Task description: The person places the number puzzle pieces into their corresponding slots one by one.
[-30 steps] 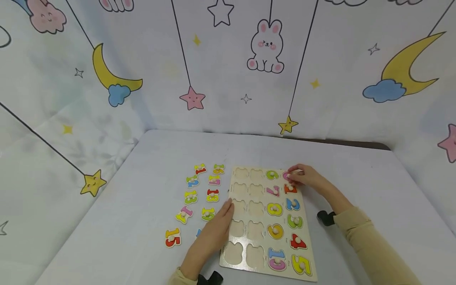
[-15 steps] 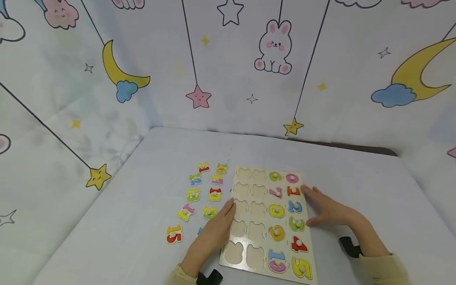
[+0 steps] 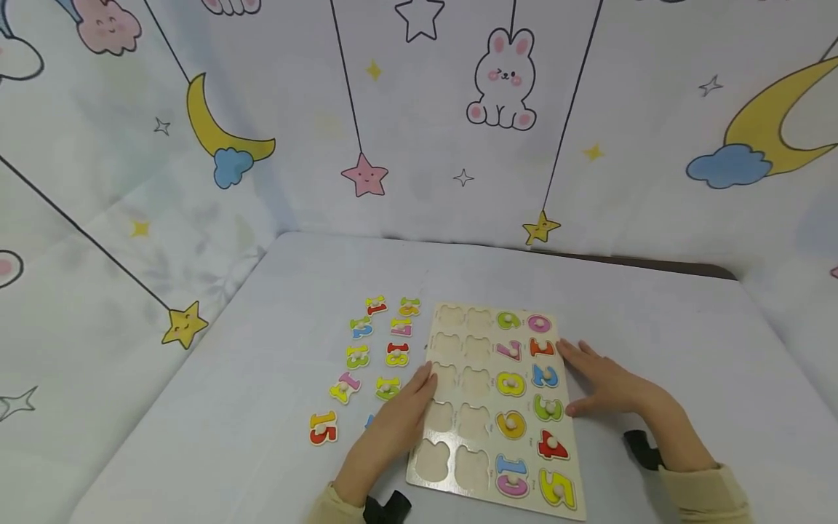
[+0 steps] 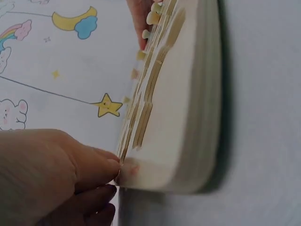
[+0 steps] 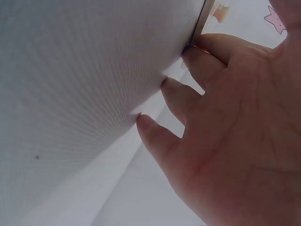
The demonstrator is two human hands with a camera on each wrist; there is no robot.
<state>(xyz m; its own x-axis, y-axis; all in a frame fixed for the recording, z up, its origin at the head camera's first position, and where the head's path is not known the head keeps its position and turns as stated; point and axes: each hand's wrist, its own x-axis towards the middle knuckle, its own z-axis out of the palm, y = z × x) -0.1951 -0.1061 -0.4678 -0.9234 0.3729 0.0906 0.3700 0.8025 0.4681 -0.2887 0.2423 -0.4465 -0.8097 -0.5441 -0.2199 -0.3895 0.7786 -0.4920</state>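
1. Loose number pieces (image 3: 357,356) are lying leftmost; their small knobs are offering the hold.
2. The left grip (image 3: 391,421) is seemingly pinching the puzzle board (image 3: 474,422) at its left edge, while partly hiding a blue piece (image 3: 369,420).
3. The board is lying flat on the surface (image 3: 655,320) — probably light, stiff, slightly slippery; opposite edges are suiting a hold.
4. The right grip (image 3: 609,382) is touching the right edge — fingers spread, holding nothing.

The board (image 3: 474,382) is seemingly made of pale wood, glossy at its near left. Beneath it, matt, finely ribbed white cloth (image 3: 262,364) is spread.
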